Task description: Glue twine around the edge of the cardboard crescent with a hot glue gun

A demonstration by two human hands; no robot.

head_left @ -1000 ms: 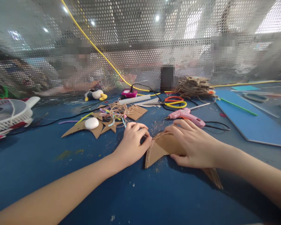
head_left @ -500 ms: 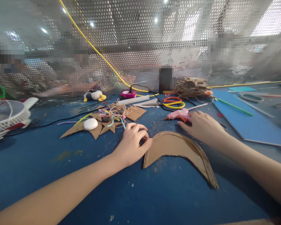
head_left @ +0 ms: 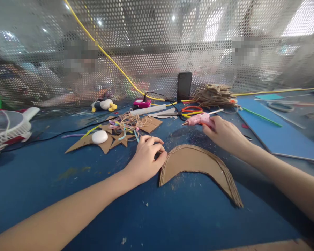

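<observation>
A crescent of layered corrugated cardboard (head_left: 191, 161) lies on the blue table, its two ends pointing toward me. At its upper left edge, my left hand (head_left: 149, 157) is closed, thumb and fingertips pinched against the cardboard. A thin strand seems to show by these fingertips, too fine to make out. My right hand (head_left: 223, 136) grips a pink hot glue gun (head_left: 199, 119) by its handle, beyond the crescent. The gun's nozzle points left, clear of the crescent, and a white glue stick (head_left: 216, 111) sticks out of its back. Its trigger is hidden by my fingers.
Scissors (head_left: 191, 111), a tangle of twine (head_left: 136, 122) and a white oval object (head_left: 99, 137) on cut cardboard lie farther back. A phone (head_left: 184, 86) leans on the perforated screen near a twine bundle (head_left: 215, 94). A blue board (head_left: 279, 132) is right, a white fan (head_left: 10, 127) left.
My right hand has raised the glue gun off the table; a shadow now shows under it. My left hand stays at the crescent's edge. The view has shifted slightly.
</observation>
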